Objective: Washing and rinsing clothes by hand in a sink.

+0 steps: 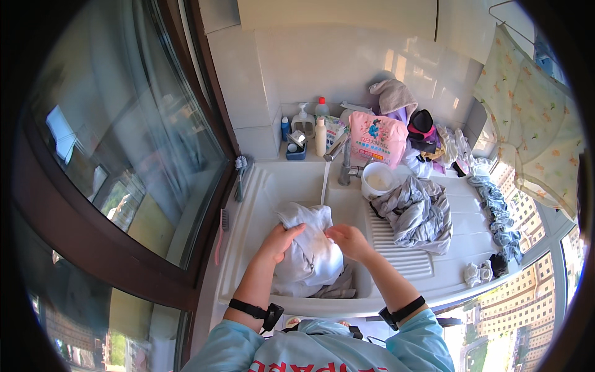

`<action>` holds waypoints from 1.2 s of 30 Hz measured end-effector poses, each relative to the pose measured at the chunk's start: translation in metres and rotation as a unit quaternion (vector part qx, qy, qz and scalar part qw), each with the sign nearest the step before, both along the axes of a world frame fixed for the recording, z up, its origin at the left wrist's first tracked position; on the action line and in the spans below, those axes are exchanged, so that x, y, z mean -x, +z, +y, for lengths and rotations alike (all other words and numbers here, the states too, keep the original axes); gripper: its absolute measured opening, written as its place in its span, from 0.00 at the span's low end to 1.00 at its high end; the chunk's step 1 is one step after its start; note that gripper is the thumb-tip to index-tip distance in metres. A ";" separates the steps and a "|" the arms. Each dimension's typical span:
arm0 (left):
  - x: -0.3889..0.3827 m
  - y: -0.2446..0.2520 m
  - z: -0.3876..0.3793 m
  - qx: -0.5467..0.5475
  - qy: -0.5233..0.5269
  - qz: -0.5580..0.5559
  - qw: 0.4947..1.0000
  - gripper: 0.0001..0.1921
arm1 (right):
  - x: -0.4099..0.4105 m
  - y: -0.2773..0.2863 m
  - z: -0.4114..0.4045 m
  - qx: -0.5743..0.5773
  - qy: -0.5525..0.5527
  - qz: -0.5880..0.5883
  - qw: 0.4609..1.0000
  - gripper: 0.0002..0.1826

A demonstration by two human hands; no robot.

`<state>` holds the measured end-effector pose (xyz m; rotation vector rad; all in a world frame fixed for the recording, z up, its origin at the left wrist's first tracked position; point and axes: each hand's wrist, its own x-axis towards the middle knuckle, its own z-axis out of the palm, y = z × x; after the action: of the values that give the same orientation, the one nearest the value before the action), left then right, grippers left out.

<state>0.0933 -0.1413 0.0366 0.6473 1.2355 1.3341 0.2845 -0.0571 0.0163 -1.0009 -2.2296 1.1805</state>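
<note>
A wet white cloth (pixel 311 255) hangs in bunched folds within the white sink basin (pixel 290 183). My left hand (pixel 281 242) grips its left side, thumb on top and fingers behind the fabric. At the cloth's upper right edge is my right hand (pixel 346 239), its fingertips pinching the fabric near a brownish patch. Water runs from the metal faucet (pixel 343 156) just beyond the cloth. Beneath the white cloth, a greyish cloth (pixel 341 284) shows at the basin's bottom right.
Grey garments (pixel 416 214) lie on the ribbed washboard (pixel 404 260), beside a white tub (pixel 377 179). Behind the faucet stand a pink detergent bag (pixel 377 138) and several bottles. Rolled socks (pixel 499 209) line the right edge. Brushes (pixel 240 176) and a window frame (pixel 183 279) are at left.
</note>
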 end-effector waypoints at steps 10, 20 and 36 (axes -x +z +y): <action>0.001 0.001 -0.008 -0.025 -0.098 0.126 0.987 0.21 | 0.013 -0.036 -0.004 0.098 0.164 -0.250 0.949 0.21; 0.068 -0.006 -0.028 0.021 -0.005 0.050 0.999 0.22 | -0.066 -0.007 0.069 0.256 -0.232 0.388 0.855 0.07; 0.076 0.031 -0.025 -0.037 -0.144 0.242 0.959 0.24 | -0.039 -0.004 0.035 0.161 -0.142 0.190 0.958 0.12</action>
<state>0.0171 -0.1667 0.0673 1.2121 1.4114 1.0092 0.3239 -0.0220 0.0128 -1.0655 -1.5723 1.4819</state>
